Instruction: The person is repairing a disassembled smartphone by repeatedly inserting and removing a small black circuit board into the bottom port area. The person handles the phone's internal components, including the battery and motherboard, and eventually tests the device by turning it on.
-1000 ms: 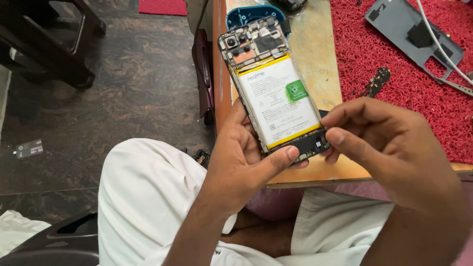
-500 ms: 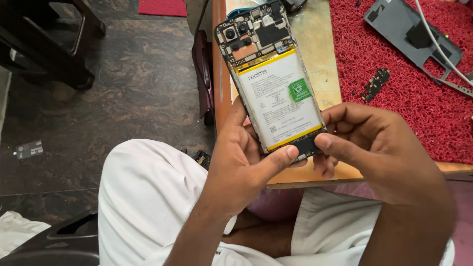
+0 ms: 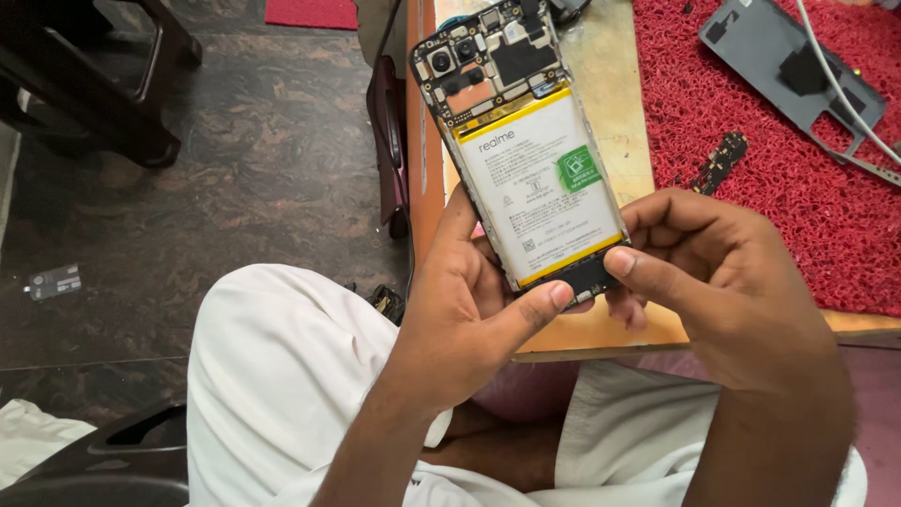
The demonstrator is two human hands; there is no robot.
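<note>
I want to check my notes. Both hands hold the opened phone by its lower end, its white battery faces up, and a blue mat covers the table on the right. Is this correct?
Not quite: the mat is red, not blue, as the head view shows. The rest holds: the left hand and right hand grip the opened phone by its lower end, its white battery facing up, over the table.

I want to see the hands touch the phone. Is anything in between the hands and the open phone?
No, nothing visible is in between. The left hand holds the open phone from below, its thumb on the bottom edge. The right hand pinches that same bottom end. Both touch it directly, above the wooden table.
</note>
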